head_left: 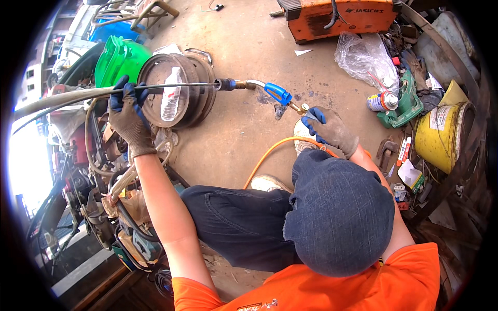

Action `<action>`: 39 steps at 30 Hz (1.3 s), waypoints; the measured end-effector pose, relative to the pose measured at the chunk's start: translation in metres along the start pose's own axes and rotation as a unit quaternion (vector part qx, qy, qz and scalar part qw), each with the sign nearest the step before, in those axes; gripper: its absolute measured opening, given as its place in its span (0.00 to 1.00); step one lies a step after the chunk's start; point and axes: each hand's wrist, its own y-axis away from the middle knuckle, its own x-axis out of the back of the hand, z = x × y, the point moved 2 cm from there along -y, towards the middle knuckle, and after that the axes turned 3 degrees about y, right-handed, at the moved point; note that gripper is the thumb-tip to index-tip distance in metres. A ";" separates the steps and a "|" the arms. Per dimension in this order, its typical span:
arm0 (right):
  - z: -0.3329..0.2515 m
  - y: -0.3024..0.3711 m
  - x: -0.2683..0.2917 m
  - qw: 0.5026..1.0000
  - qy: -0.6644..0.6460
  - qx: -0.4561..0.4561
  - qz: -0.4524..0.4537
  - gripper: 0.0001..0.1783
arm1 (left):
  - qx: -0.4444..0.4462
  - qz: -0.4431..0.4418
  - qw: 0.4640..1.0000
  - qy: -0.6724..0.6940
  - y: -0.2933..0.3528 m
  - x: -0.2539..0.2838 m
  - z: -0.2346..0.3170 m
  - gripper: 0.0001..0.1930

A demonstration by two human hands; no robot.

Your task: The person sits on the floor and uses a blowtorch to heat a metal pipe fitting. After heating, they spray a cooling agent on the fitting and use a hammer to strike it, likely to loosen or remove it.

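the left grip (129,116), gloved in brown and blue, is closed around a long, slender, dark rod (199,84). the right grip (329,127), gloved alike, is closed around the rear of a blue-bodied metal torch (277,94). the rod crosses above a rusty, round steel wheel (153,106); its tip lies at the torch nozzle (225,84).

My hands (332,128) wear brown-and-blue gloves (132,129); my torch (278,94) is blue and brass-coloured, its hose (272,149) orange, the bucket (445,136) at far right yellow.
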 end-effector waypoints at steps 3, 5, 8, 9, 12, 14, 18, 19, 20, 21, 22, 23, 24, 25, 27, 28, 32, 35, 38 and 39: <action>0.000 0.000 -0.001 1.000 -0.001 0.000 0.004 0.17 | 0.005 0.004 1.000 -0.002 0.000 0.000 0.001 0.13; 0.000 0.000 -0.001 1.000 -0.002 0.003 0.007 0.17 | 0.006 0.003 1.000 -0.001 0.000 0.001 0.000 0.13; 0.001 0.000 -0.001 1.000 0.000 0.006 0.012 0.17 | 0.010 -0.003 1.000 0.007 -0.001 0.002 0.000 0.14; 0.001 0.000 -0.001 1.000 0.001 0.007 0.013 0.17 | 0.012 -0.007 1.000 0.010 -0.001 0.002 0.000 0.14; 0.000 0.000 0.000 1.000 0.007 0.003 0.009 0.17 | 0.019 -0.013 1.000 0.015 -0.002 0.005 0.000 0.14; 0.000 0.000 0.000 1.000 0.005 0.004 0.009 0.17 | 0.020 -0.019 0.999 0.016 -0.002 0.006 -0.001 0.15; 0.003 -0.001 -0.001 1.000 0.003 0.007 0.008 0.17 | 0.016 -0.033 0.999 0.009 -0.004 0.010 -0.005 0.15; 0.003 -0.001 -0.001 1.000 0.004 0.008 0.008 0.17 | 0.015 -0.035 0.999 0.009 -0.004 0.010 -0.004 0.15; 0.003 -0.001 -0.001 1.000 0.006 0.009 0.007 0.17 | 0.015 -0.037 0.999 0.009 -0.004 0.010 -0.004 0.15; 0.003 -0.001 -0.001 1.000 0.007 0.010 0.007 0.17 | 0.014 -0.039 0.999 0.009 -0.003 0.010 -0.003 0.15; 0.003 -0.001 -0.001 1.000 0.004 0.010 0.006 0.17 | 0.015 -0.041 0.999 0.011 -0.003 0.010 -0.003 0.16; 0.002 -0.001 -0.001 1.000 0.001 0.009 0.005 0.17 | 0.016 -0.043 0.999 0.014 -0.003 0.010 -0.003 0.16; 0.002 -0.001 -0.001 1.000 -0.002 0.009 0.004 0.17 | 0.017 -0.045 0.999 0.016 -0.003 0.009 -0.002 0.16; 0.002 0.000 -0.001 1.000 -0.001 0.008 0.002 0.17 | 0.016 -0.047 0.999 0.018 -0.002 0.009 -0.002 0.16; 0.001 0.000 -0.001 1.000 0.000 0.006 0.001 0.17 | 0.015 -0.050 0.998 0.022 -0.001 0.009 0.000 0.17; 0.001 0.000 -0.001 1.000 0.004 0.007 0.000 0.15 | 0.014 -0.051 0.998 0.016 -0.001 0.008 0.001 0.17; 0.000 0.000 0.000 1.000 0.013 0.000 -0.003 0.15 | 0.012 -0.053 0.999 0.008 0.000 0.007 0.002 0.18; 0.000 0.001 0.000 1.000 0.023 -0.011 -0.006 0.17 | 0.011 -0.041 0.999 0.027 0.000 0.008 0.000 0.17; 0.001 0.000 0.000 1.000 0.026 -0.012 -0.007 0.17 | -0.002 -0.003 0.998 0.056 0.000 0.010 -0.009 0.15; 0.002 0.000 -0.001 1.000 0.025 -0.010 -0.006 0.18 | -0.009 0.013 0.998 0.065 -0.001 0.011 -0.013 0.14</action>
